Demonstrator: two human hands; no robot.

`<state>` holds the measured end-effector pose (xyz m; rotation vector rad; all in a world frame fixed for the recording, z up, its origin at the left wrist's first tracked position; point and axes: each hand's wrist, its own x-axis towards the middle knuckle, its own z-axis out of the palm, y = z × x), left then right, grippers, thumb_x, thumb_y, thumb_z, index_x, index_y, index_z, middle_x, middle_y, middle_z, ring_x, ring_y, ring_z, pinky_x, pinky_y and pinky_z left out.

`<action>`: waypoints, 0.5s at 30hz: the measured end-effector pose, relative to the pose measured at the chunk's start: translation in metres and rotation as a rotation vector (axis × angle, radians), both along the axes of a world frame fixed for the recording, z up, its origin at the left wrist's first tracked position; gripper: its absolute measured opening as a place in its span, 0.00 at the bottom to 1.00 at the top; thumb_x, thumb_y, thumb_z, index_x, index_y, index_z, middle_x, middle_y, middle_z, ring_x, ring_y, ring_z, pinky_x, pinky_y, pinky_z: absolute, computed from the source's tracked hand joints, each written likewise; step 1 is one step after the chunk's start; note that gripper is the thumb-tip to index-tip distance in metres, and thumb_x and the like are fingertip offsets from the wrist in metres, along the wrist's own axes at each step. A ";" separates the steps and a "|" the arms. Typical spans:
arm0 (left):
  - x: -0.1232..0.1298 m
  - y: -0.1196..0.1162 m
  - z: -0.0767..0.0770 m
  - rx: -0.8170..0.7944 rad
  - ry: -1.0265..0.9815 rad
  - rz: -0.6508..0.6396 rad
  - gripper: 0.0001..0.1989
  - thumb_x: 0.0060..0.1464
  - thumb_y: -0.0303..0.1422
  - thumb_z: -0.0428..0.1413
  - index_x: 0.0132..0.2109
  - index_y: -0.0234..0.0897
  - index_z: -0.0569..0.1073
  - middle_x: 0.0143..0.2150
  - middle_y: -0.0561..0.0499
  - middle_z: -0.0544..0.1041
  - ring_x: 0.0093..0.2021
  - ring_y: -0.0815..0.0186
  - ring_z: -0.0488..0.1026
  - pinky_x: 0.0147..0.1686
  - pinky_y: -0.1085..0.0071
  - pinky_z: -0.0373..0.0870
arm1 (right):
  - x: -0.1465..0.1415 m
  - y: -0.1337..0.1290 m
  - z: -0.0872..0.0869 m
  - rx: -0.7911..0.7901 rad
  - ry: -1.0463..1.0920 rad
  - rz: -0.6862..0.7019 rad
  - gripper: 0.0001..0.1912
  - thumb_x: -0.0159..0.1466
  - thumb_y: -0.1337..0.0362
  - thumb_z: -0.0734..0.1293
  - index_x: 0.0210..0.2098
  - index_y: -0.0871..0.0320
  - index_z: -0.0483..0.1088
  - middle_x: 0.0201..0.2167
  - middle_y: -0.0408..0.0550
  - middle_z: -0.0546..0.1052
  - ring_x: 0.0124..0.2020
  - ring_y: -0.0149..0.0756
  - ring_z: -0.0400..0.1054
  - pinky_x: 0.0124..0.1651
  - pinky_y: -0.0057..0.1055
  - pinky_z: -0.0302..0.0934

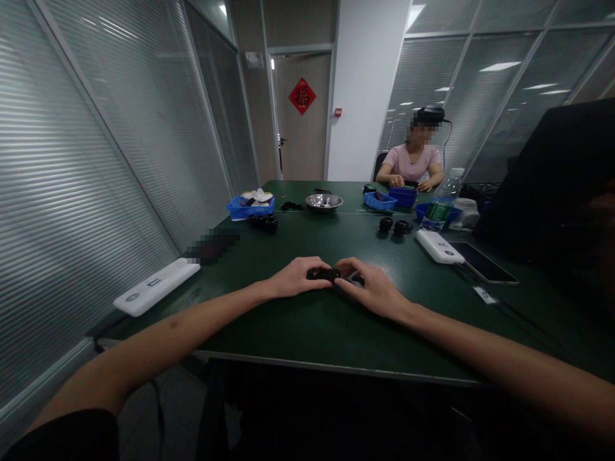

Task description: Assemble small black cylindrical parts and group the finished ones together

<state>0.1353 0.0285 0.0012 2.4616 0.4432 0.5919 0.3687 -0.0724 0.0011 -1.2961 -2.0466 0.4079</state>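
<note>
My left hand (pixel 298 277) is closed around a small black part (pixel 323 274), low over the green table (pixel 288 326). From the other side my right hand (pixel 368 286) meets it, thumb and fingers curled at the part's right end. A dark piece (pixel 358 280) shows inside the curl of the right hand; whether it belongs to the same part I cannot tell. Beyond the hands lie black round parts, a pair at the right (pixel 393 225) and a cluster at the left (pixel 264 222).
A metal bowl (pixel 324 203) stands mid-table between a blue basket (pixel 250 206) and a smaller blue basket (pixel 380 201). White power banks (pixel 156 287) (pixel 439 247), a phone (pixel 484 262) and a water bottle (pixel 441 202) flank my arms. Across the table a person (pixel 412 160) sits at a blue bin (pixel 402 196).
</note>
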 end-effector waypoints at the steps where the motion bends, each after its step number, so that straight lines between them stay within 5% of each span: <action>1: 0.000 0.000 0.000 -0.004 -0.001 -0.004 0.19 0.63 0.44 0.61 0.53 0.36 0.77 0.42 0.48 0.76 0.40 0.64 0.72 0.40 0.69 0.66 | 0.000 0.000 0.001 -0.016 0.001 -0.007 0.15 0.70 0.57 0.67 0.54 0.54 0.71 0.45 0.49 0.80 0.44 0.41 0.75 0.46 0.40 0.70; 8: 0.000 -0.002 0.002 0.017 0.001 0.002 0.19 0.63 0.44 0.61 0.52 0.35 0.77 0.42 0.48 0.76 0.39 0.64 0.71 0.39 0.69 0.66 | 0.001 -0.001 0.002 0.016 -0.025 0.017 0.15 0.68 0.62 0.70 0.54 0.54 0.72 0.47 0.49 0.79 0.46 0.40 0.74 0.48 0.39 0.69; 15: 0.001 -0.001 0.001 0.000 -0.010 0.004 0.20 0.62 0.45 0.62 0.53 0.35 0.77 0.43 0.48 0.76 0.40 0.64 0.72 0.40 0.69 0.67 | 0.000 0.001 0.000 -0.016 -0.048 -0.032 0.14 0.72 0.55 0.65 0.52 0.54 0.73 0.41 0.49 0.81 0.41 0.41 0.75 0.45 0.39 0.69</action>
